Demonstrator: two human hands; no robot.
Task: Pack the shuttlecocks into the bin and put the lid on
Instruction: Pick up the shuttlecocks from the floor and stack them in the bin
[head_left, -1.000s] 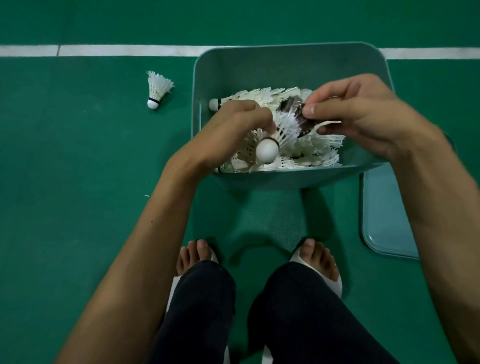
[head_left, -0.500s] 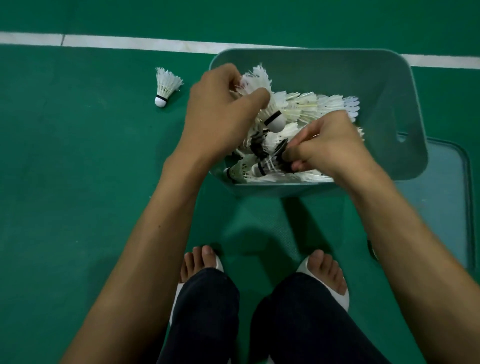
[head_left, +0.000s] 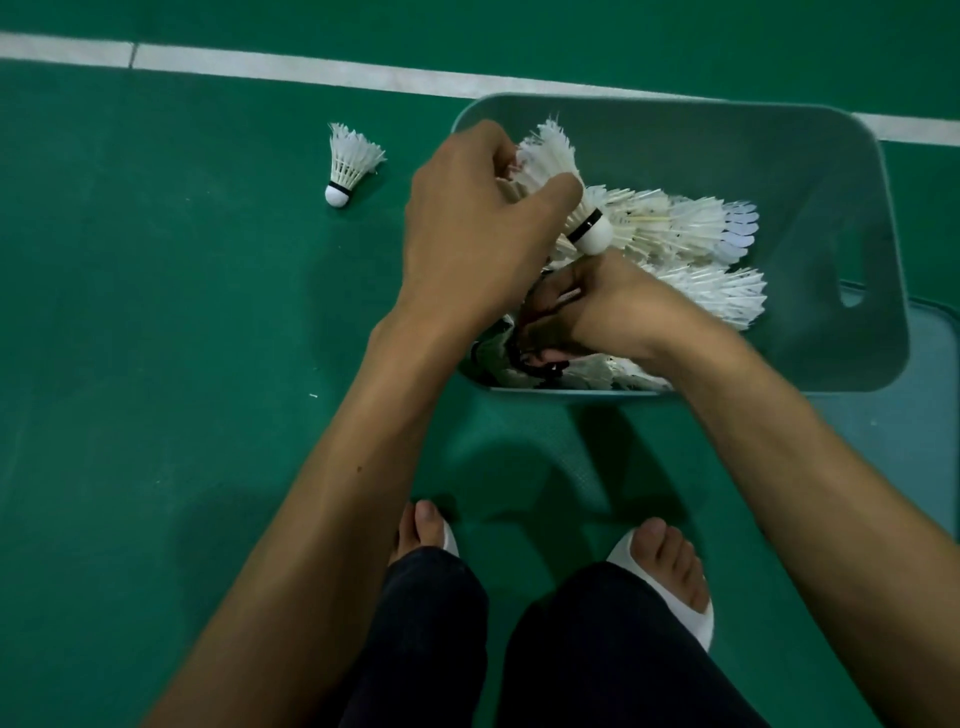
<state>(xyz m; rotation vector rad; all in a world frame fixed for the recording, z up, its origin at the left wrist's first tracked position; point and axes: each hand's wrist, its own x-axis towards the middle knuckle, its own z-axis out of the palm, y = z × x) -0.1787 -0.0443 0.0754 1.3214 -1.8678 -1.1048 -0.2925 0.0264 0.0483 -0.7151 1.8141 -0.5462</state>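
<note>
Now, left hand (head_left: 467, 234): fingers closed on a shuttlecock (head_left: 566, 187), lifted higher above the bin (head_left: 810, 249).
Right hand (head_left: 613, 312): sunk deeper beneath it, grip unclear.
Packing: unfinished.

floor (head_left: 156, 364): green, flat, a bit bumpy | line (head_left: 311, 67): white, runs across the far side | light: dim, soft shadows

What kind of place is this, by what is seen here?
Probably a badminton court: green floor with a white line, a loose shuttlecock, and a bin holding many more.
</note>
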